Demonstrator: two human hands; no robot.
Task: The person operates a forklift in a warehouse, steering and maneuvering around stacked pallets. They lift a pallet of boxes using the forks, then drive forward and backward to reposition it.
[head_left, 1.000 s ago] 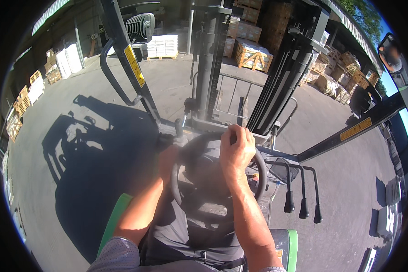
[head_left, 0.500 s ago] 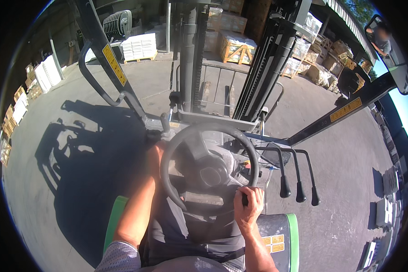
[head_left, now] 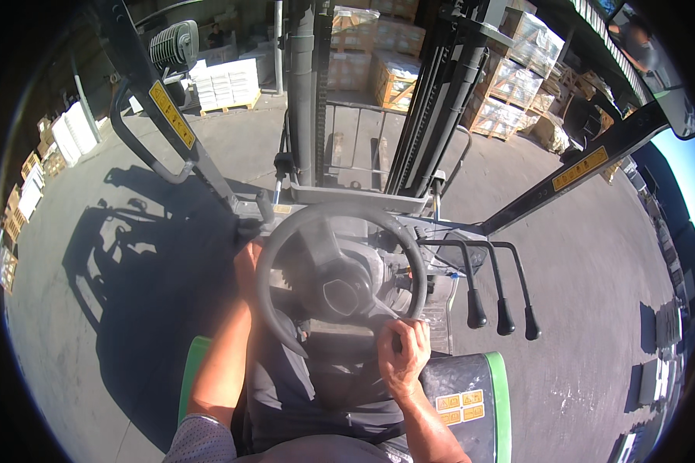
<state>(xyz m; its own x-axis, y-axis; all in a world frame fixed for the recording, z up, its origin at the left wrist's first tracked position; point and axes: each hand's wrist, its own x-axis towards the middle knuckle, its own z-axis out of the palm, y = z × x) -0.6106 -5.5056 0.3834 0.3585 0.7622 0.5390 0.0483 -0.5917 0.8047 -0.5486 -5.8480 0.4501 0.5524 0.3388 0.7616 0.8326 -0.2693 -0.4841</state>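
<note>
I sit at the controls of a forklift, behind a black steering wheel [head_left: 420,266]. My right hand [head_left: 404,351] is closed around the wheel's lower right rim, apparently on a knob there. My left arm reaches forward along the wheel's left side. My left hand [head_left: 247,266] is close to a short dark lever [head_left: 264,207] beside the steering column, and its fingers are hidden in shadow. To the right of the wheel stand three black control levers [head_left: 504,316] with knobbed ends, untouched. Ahead rises the dark mast [head_left: 305,92], with the forks [head_left: 337,148] low behind its bars.
White stacked goods [head_left: 228,85] sit on a pallet ahead left. Wrapped crates [head_left: 515,81] are piled ahead right, with more crates [head_left: 394,81] behind the mast. Grey stacked blocks [head_left: 655,380] line the right side. A mirror [head_left: 676,108] hangs at upper right. The truck's shadow falls left.
The cab, wheel and both hands appear a little further left in the picture. The crates ahead right show more fully beside the mast. My right hand stays on the wheel.
</note>
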